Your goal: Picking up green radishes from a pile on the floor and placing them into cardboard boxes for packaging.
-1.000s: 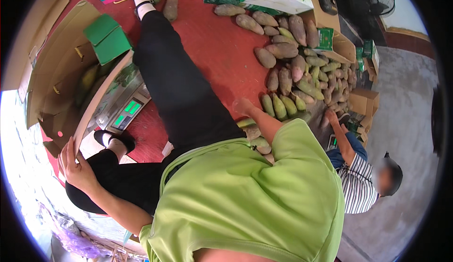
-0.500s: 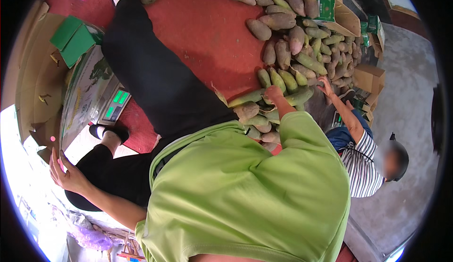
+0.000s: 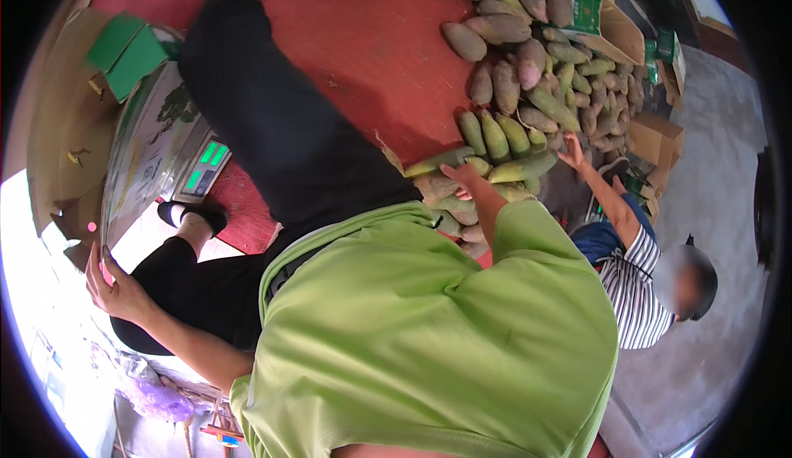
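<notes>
My right hand is over the near end of the radish heap, its fingers stretched apart against a long green radish. Pale brown radishes lie beneath and beside it. Just beyond, several green radishes are lined up side by side. At the far left my left hand is open, its fingertips by the lower corner of a large cardboard box. Nothing shows in its grasp.
A scale with a lit green display stands beside a printed carton. Opposite, a co-worker in a striped shirt reaches a hand to the heap. Open cartons line the heap's far side on the red floor.
My right hand has shifted left along the near radishes and its fingers have spread. My left hand stays by the box. The whole view has moved slightly.
</notes>
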A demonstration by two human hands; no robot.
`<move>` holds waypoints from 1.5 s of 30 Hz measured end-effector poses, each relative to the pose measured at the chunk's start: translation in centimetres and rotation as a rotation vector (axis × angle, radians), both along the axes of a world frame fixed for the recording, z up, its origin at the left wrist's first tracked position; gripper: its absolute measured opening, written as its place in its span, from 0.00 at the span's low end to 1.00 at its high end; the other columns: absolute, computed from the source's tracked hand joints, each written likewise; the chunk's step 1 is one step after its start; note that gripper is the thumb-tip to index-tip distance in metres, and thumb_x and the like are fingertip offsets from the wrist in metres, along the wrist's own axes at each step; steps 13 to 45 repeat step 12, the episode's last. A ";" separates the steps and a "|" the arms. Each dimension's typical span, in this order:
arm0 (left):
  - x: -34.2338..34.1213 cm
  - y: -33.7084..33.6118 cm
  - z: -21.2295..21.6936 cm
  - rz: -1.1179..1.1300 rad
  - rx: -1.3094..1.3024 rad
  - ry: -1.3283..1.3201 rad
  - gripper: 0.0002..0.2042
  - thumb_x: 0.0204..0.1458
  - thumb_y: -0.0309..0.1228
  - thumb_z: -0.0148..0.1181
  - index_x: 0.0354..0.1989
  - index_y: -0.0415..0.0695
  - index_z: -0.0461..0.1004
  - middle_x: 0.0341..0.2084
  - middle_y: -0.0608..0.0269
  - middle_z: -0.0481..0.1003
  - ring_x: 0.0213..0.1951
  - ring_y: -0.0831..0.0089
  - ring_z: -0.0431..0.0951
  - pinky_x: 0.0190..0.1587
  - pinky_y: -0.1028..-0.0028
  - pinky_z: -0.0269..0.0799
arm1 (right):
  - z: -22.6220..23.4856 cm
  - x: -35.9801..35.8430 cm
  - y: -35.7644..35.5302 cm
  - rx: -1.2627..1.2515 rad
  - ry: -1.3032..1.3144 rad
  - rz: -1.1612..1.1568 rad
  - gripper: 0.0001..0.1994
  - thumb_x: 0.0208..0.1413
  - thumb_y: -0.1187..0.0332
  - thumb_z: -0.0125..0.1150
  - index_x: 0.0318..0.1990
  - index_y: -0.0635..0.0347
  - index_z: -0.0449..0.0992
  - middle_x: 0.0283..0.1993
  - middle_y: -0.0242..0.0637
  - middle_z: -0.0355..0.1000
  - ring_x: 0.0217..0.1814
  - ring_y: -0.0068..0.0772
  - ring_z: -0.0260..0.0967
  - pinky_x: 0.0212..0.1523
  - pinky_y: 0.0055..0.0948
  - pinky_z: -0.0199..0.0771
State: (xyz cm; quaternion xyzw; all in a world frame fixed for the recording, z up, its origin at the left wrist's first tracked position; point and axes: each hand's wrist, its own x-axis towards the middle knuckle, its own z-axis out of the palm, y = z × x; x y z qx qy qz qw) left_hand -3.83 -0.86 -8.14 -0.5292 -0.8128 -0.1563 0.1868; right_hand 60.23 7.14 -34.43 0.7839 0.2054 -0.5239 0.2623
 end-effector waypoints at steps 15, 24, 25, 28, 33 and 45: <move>1.9 0.2 0.9 0.070 -0.009 -0.020 0.08 0.46 0.25 0.63 0.36 0.46 0.80 0.34 0.64 0.79 0.39 0.66 0.77 0.49 0.68 0.67 | -2.4 -1.5 0.7 0.102 0.098 -0.140 0.30 0.42 0.61 0.74 0.55 0.55 0.70 0.55 0.38 0.69 0.54 0.42 0.66 0.47 0.48 0.71; 1.9 0.2 0.9 0.070 -0.009 -0.020 0.08 0.46 0.25 0.63 0.36 0.46 0.80 0.34 0.64 0.79 0.39 0.66 0.77 0.49 0.68 0.67 | -2.4 -1.5 0.7 0.102 0.098 -0.140 0.30 0.42 0.61 0.74 0.55 0.55 0.70 0.55 0.38 0.69 0.54 0.42 0.66 0.47 0.48 0.71; 1.9 0.2 0.9 0.070 -0.009 -0.020 0.08 0.46 0.25 0.63 0.36 0.46 0.80 0.34 0.64 0.79 0.39 0.66 0.77 0.49 0.68 0.67 | -2.4 -1.5 0.7 0.102 0.098 -0.140 0.30 0.42 0.61 0.74 0.55 0.55 0.70 0.55 0.38 0.69 0.54 0.42 0.66 0.47 0.48 0.71; 1.9 0.2 0.9 0.070 -0.009 -0.020 0.08 0.46 0.25 0.63 0.36 0.46 0.80 0.34 0.64 0.79 0.39 0.66 0.77 0.49 0.68 0.67 | -2.4 -1.5 0.7 0.102 0.098 -0.140 0.30 0.42 0.61 0.74 0.55 0.55 0.70 0.55 0.38 0.69 0.54 0.42 0.66 0.47 0.48 0.71; 1.9 0.2 0.9 0.070 -0.009 -0.020 0.08 0.46 0.25 0.63 0.36 0.46 0.80 0.34 0.64 0.79 0.39 0.66 0.77 0.49 0.68 0.67 | -2.4 -1.5 0.7 0.102 0.098 -0.140 0.30 0.42 0.61 0.74 0.55 0.55 0.70 0.55 0.38 0.69 0.54 0.42 0.66 0.47 0.48 0.71; 1.9 0.2 0.9 0.070 -0.009 -0.020 0.08 0.46 0.25 0.63 0.36 0.46 0.80 0.34 0.64 0.79 0.39 0.66 0.77 0.49 0.68 0.67 | -2.4 -1.5 0.7 0.102 0.098 -0.140 0.30 0.42 0.61 0.74 0.55 0.55 0.70 0.55 0.38 0.69 0.54 0.42 0.66 0.47 0.48 0.71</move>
